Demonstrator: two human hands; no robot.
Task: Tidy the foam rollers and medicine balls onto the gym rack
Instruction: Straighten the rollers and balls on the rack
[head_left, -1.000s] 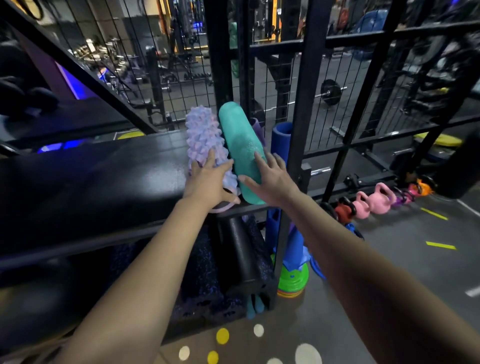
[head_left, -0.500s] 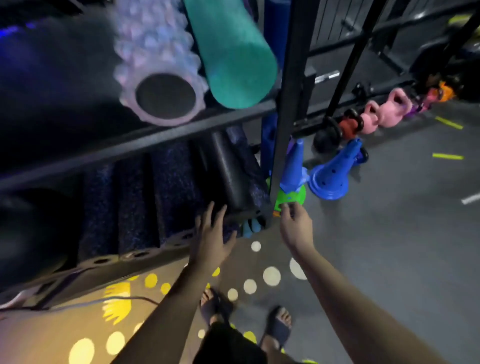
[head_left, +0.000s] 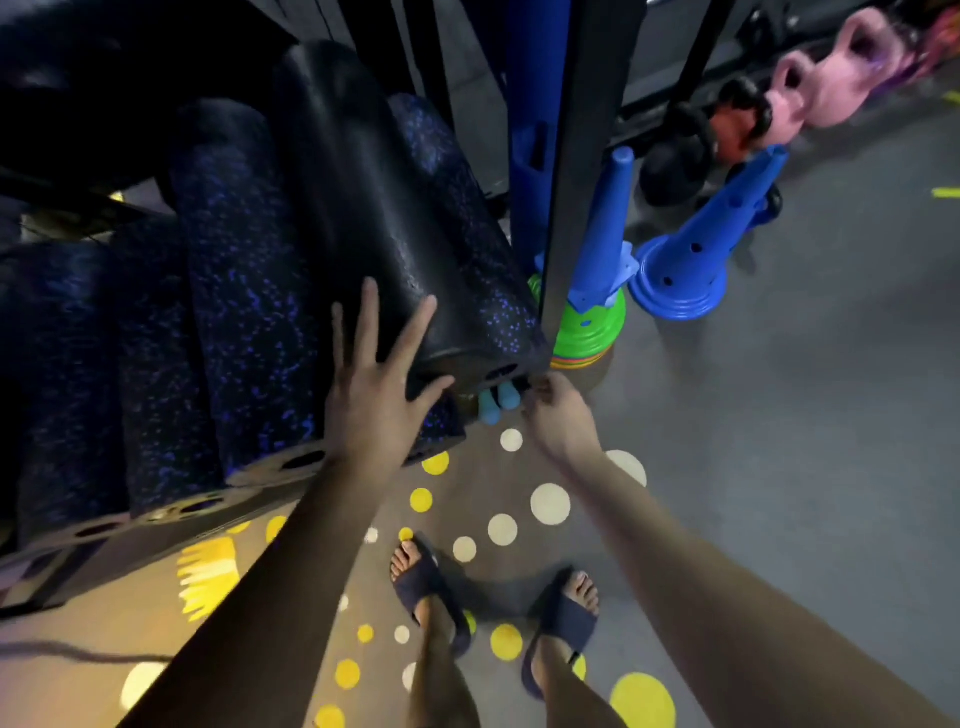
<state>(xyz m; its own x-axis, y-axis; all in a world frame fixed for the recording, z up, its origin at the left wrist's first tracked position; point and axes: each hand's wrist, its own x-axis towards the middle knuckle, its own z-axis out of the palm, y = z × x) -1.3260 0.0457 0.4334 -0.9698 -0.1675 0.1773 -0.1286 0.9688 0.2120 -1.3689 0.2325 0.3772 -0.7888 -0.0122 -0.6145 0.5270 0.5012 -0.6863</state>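
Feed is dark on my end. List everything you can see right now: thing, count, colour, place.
speckled foam rollers: at least four, black with blue flecks, side by side on the low shelf
plain foam roller: one, black, stacked on top of them
rack upright: one, black, right of the rollers
cones: two, blue, on the floor right of the upright; one sits on a green base
kettlebells: several, pink, orange and black, far right
small teal ends: two, under the shelf corner
floor dots: many, yellow and cream
left hand: open, on the plain foam roller's end
right hand: at the shelf corner, grip unclear
feet: two, in dark slides
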